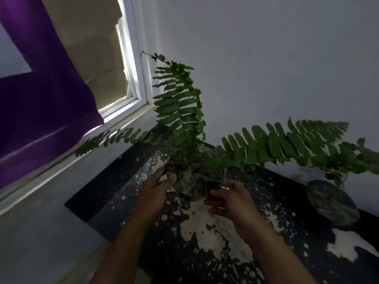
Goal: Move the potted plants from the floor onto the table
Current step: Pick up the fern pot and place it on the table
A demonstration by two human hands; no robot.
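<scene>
A fern in a clear round pot (194,183) stands on the black table (114,181) with worn, pale patches. Its long green fronds spread up and out to both sides. My left hand (158,189) is against the pot's left side, thumb on the rim. My right hand (227,199) curls around the pot's right side, fingers touching it. A second potted plant (332,201) in a round dark pot sits on the table to the right, partly hidden by a frond.
A window (131,78) with a white frame and a beige blind is at the upper left, beside a purple curtain (41,111). Grey walls meet behind the table's far corner. The table's left edge runs along the wall below the window.
</scene>
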